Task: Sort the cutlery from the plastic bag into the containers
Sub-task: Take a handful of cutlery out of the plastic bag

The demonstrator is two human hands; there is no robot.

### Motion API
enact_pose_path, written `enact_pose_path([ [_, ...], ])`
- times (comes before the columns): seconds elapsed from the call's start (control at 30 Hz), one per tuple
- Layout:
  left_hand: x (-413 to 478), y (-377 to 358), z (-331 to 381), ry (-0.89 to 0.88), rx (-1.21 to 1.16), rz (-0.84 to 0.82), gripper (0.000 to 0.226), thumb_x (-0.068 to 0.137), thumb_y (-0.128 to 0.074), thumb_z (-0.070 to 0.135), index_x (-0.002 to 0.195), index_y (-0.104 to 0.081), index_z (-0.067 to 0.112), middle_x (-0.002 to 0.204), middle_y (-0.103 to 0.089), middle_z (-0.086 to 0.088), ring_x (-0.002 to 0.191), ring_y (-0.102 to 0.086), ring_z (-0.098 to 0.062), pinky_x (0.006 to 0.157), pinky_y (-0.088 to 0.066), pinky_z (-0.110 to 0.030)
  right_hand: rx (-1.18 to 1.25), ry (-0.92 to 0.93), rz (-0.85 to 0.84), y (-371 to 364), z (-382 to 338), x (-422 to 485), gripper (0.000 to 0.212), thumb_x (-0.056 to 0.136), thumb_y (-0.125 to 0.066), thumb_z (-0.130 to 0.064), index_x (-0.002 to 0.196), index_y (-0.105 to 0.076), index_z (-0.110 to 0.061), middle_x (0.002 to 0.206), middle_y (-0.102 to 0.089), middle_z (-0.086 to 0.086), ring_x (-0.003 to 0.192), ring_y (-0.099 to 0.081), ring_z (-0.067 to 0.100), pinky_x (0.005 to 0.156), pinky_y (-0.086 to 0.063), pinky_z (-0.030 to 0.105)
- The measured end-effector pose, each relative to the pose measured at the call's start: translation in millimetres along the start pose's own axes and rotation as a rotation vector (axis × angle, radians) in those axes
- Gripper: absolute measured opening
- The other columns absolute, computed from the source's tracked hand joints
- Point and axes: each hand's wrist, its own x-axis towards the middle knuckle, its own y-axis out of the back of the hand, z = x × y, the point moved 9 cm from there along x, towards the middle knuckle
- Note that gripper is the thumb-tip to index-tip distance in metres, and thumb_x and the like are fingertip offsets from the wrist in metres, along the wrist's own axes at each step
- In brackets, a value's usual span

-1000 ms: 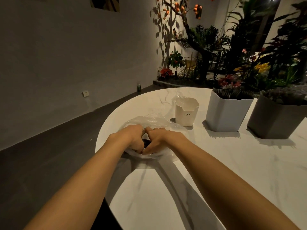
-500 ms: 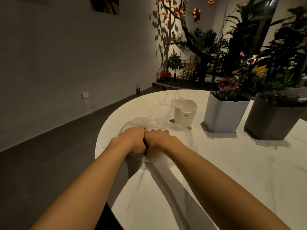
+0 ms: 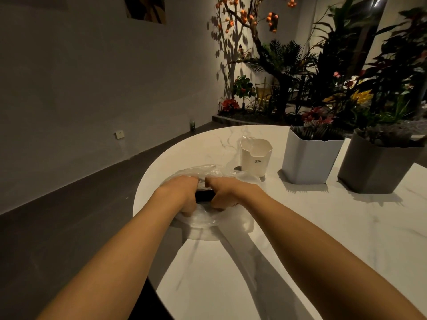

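Centre frame: left hand (image 3: 182,195), fingers curled, grips the clear crumpled plastic bag (image 3: 201,221) lying on the round white marble tabletop (image 3: 300,239). A dark item (image 3: 204,196) sits inside the bag, in the gap between both hands; can't tell what it is. Right hand (image 3: 227,195), just beside, fingers curled, grips the same bag. Further right: white plastic container (image 3: 255,158) near the bag, pale grey planter (image 3: 309,158), dark grey planter (image 3: 374,167).
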Motion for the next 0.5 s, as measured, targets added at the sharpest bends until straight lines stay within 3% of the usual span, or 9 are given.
enact_pose_path([
  [0.13, 1.3, 3.2, 6.1, -0.026, 0.081, -0.009, 0.068, 0.073, -0.079, 0.020, 0.132, -0.047, 0.026, 0.121, -0.058, -0.003, 0.109, -0.060, -0.027, 0.093, -0.056, -0.042, 0.019, 0.017, -0.014, 3.5, -4.6, -4.0, 0.050, 0.085, -0.069, -0.017, 0.131, -0.051, -0.014, 0.106, -0.058, 0.004, 0.086, -0.056, 0.023, 0.053, -0.039, 0.025],
  [0.23, 2.7, 4.9, 17.7, -0.052, 0.082, -0.034, 0.054, 0.076, -0.077, 0.025, 0.123, -0.050, 0.027, 0.112, -0.058, 0.000, 0.101, -0.063, -0.026, 0.089, -0.058, -0.042, -0.053, 0.015, 0.032, 6.7, -7.1, -1.6, 0.042, 0.088, -0.067, -0.021, 0.129, -0.056, -0.014, 0.117, -0.064, 0.009, 0.094, -0.059, 0.027, 0.074, -0.051, 0.033],
  [0.37, 0.0, 21.0, 34.0, -0.097, 0.095, -0.033, 0.017, 0.084, -0.068, 0.019, 0.093, -0.054, 0.023, 0.094, -0.060, -0.001, 0.093, -0.062, -0.028, 0.085, -0.056, -0.040, -0.213, -0.004, 0.071, 2.9, -5.9, -4.4, 0.043, 0.095, -0.061, -0.038, 0.134, -0.053, -0.020, 0.127, -0.058, 0.006, 0.105, -0.060, 0.029, 0.085, -0.047, 0.037],
  [0.43, -2.0, 34.9, 41.7, -0.129, 0.036, 0.011, 0.012, 0.086, -0.063, 0.012, 0.097, -0.058, 0.016, 0.096, -0.063, -0.006, 0.091, -0.061, -0.028, 0.075, -0.051, -0.038, -0.306, -0.021, 0.094, -1.0, -5.3, -7.1, 0.046, 0.098, -0.056, -0.043, 0.139, -0.049, -0.021, 0.133, -0.055, 0.003, 0.120, -0.057, 0.029, 0.095, -0.042, 0.038],
  [0.5, -2.9, 44.0, 46.5, -0.136, -0.084, 0.042, 0.020, 0.087, -0.059, 0.009, 0.106, -0.067, 0.011, 0.101, -0.068, -0.007, 0.095, -0.064, -0.028, 0.078, -0.054, -0.039, -0.385, -0.047, 0.103, -3.5, -5.9, -9.6, 0.042, 0.103, -0.050, -0.038, 0.141, -0.047, -0.020, 0.138, -0.054, 0.005, 0.127, -0.053, 0.028, 0.108, -0.035, 0.043],
])
